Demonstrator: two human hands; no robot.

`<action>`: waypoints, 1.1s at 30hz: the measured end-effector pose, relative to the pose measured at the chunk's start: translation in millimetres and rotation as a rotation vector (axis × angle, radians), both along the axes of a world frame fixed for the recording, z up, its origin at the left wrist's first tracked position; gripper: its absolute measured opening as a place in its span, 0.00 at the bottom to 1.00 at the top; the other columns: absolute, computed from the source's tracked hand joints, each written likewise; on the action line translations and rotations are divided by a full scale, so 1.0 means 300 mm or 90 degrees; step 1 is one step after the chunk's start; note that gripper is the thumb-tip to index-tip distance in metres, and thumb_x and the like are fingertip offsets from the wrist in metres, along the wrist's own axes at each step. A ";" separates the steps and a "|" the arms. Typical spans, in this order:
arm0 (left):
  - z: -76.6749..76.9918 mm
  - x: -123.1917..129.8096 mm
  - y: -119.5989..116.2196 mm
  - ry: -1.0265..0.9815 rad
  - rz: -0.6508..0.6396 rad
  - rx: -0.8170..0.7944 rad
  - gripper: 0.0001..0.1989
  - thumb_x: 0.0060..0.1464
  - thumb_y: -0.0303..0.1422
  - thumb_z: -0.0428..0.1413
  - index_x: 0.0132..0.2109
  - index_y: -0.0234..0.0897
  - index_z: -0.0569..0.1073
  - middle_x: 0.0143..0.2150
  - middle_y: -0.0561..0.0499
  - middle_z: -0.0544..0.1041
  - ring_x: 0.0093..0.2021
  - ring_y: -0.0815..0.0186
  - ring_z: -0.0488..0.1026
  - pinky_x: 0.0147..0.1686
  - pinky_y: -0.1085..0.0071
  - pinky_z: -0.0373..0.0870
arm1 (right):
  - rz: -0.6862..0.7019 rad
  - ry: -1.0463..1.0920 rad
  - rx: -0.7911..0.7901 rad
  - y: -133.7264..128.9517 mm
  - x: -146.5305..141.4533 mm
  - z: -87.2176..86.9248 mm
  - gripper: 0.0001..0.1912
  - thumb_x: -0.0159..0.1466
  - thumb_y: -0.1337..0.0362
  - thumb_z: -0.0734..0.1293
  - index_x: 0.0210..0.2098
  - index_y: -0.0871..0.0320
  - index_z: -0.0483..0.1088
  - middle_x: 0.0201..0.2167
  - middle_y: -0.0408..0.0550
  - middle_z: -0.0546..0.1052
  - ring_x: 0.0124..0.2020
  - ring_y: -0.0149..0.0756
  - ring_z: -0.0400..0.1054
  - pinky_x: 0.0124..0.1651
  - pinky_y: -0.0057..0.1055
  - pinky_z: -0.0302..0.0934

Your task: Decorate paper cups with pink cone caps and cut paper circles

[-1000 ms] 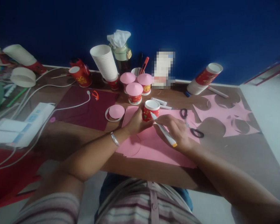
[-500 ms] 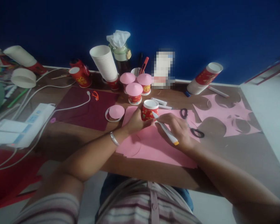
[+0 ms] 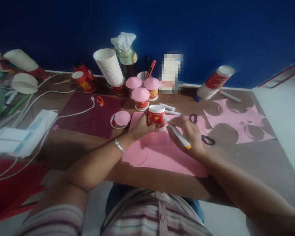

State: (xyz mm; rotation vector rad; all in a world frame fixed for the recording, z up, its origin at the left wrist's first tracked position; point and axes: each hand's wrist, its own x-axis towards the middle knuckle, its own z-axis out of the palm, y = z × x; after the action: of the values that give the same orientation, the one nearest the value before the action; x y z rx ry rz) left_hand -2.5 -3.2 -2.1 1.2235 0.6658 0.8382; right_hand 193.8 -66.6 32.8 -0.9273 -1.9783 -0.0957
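Note:
My left hand (image 3: pixel 143 127) is wrapped round a red paper cup (image 3: pixel 156 117) with a white rim and a yellow star, held above a stack of pink paper (image 3: pixel 162 154). A white marker with a yellow end (image 3: pixel 179 135) is gripped in my right hand (image 3: pixel 190 132), its tip close to the cup's right side; whether it touches, I cannot tell. Black-handled scissors (image 3: pixel 207 140) lie on the paper, partly hidden by my right hand. Just behind stand three red cups with pink cone tops (image 3: pixel 140 95). A pink paper disc (image 3: pixel 122 118) rests on a white ring to the left.
A tall stack of paper cups (image 3: pixel 109 67) leans at the back beside a jar with tissue (image 3: pixel 125 52). Cut pink scraps (image 3: pixel 218 114) lie at right, near another cup stack (image 3: pixel 216 82). White cables and a power strip (image 3: pixel 34 131) occupy the left.
The cup has shifted slightly left and turned, so its star now faces me. The marker and my right hand have moved a little right, to the cup's right edge.

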 end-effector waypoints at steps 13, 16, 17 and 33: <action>-0.002 0.001 0.002 -0.033 -0.022 -0.014 0.27 0.48 0.37 0.71 0.53 0.38 0.73 0.47 0.45 0.80 0.48 0.56 0.79 0.45 0.59 0.81 | -0.015 0.025 -0.031 0.003 0.005 0.007 0.14 0.67 0.73 0.68 0.49 0.52 0.68 0.34 0.45 0.78 0.33 0.36 0.75 0.33 0.33 0.70; -0.008 -0.002 0.002 -0.033 -0.017 -0.017 0.25 0.49 0.38 0.71 0.52 0.38 0.74 0.47 0.45 0.80 0.48 0.55 0.79 0.45 0.58 0.81 | -0.006 0.026 -0.019 0.004 0.005 0.005 0.12 0.67 0.72 0.68 0.48 0.53 0.68 0.35 0.45 0.78 0.33 0.36 0.75 0.33 0.32 0.70; -0.009 -0.003 0.002 -0.036 -0.013 -0.019 0.25 0.49 0.38 0.70 0.51 0.38 0.74 0.46 0.45 0.80 0.48 0.55 0.79 0.45 0.58 0.81 | -0.003 0.023 -0.019 0.004 0.005 0.004 0.12 0.68 0.72 0.68 0.48 0.53 0.68 0.35 0.45 0.78 0.33 0.35 0.75 0.33 0.32 0.71; 0.004 0.001 0.007 -0.077 -0.009 -0.004 0.21 0.49 0.38 0.70 0.47 0.38 0.73 0.42 0.49 0.78 0.43 0.61 0.78 0.45 0.64 0.80 | -0.009 -0.020 -0.020 -0.017 -0.005 0.002 0.07 0.68 0.71 0.67 0.44 0.56 0.67 0.33 0.46 0.78 0.31 0.33 0.75 0.31 0.28 0.69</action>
State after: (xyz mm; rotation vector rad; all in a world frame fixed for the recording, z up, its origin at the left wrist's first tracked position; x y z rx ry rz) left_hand -2.2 -1.2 -0.9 1.1605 0.5613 0.8906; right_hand 192.3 -71.5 33.3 -0.9659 -2.0069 -0.0885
